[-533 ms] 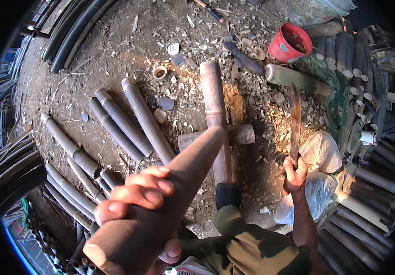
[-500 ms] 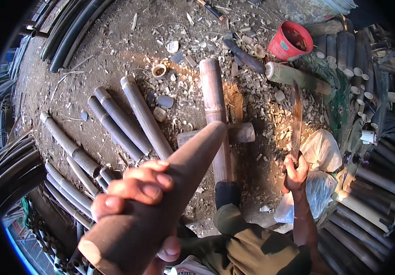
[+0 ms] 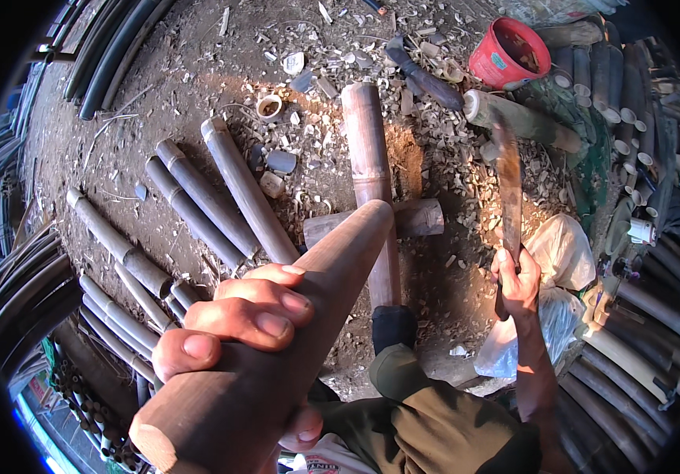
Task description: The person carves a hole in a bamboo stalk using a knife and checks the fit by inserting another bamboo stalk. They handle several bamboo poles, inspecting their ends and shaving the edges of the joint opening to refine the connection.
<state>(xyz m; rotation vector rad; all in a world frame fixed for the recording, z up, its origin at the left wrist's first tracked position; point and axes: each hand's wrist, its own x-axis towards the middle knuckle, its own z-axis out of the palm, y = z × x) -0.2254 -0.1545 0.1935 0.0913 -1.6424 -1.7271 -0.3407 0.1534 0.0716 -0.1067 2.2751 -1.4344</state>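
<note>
My left hand [image 3: 237, 324] grips a thick brown bamboo section [image 3: 277, 347] that rises toward the camera, its far end resting near a short wooden block [image 3: 411, 220] on the ground. To the right, my right hand [image 3: 518, 280] is closed on the handle of a long machete [image 3: 507, 186], whose blade points away from me and hangs above the chip-strewn ground. Another bamboo culm [image 3: 370, 170] lies lengthwise across the block, reaching from my foot [image 3: 393, 325] away from me.
Cut bamboo lengths [image 3: 214, 197] lie on the dirt at the left. More poles are stacked at the right [image 3: 632, 347] and at the lower left. A red bucket [image 3: 510, 51] stands at the top right, white plastic bags [image 3: 553, 261] beside my right hand. Chips cover the ground.
The bamboo in my left hand has shifted slightly. The machete stays raised in my right hand, almost in the same place.
</note>
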